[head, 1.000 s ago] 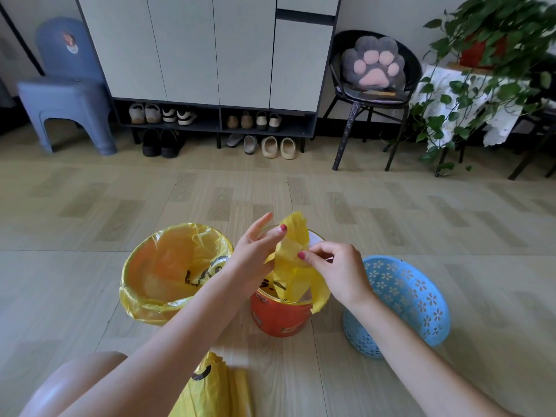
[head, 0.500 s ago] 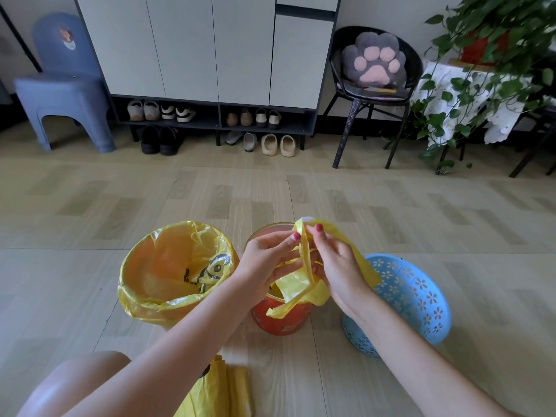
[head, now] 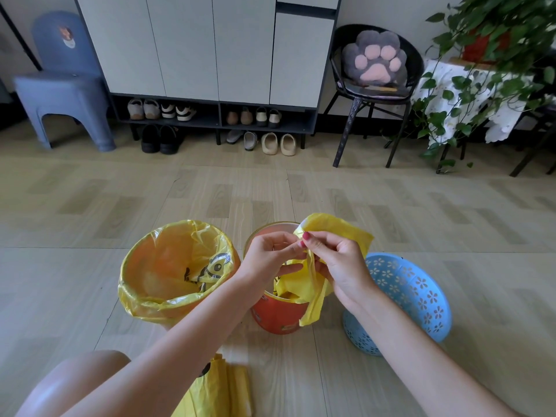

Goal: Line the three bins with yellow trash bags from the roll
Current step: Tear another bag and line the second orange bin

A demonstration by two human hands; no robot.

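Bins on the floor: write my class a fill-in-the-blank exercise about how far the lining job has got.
1. The bin already lined stands on the ____ of the row.
2. Both hands, left hand and right hand, pinch a yellow bag above the ____ bin.
3. The bin with flower cutouts is ____ in colour and has no bag.

Missing words: left; orange; blue

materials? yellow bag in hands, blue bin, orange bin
Yellow bag: thin plastic film, semi-gloss; it crumples and drapes limply. Blue bin: looks like moulded plastic, matte, with flower-shaped cutouts through its wall. Orange bin: smooth, slightly shiny; plastic or coated metal, cannot tell.
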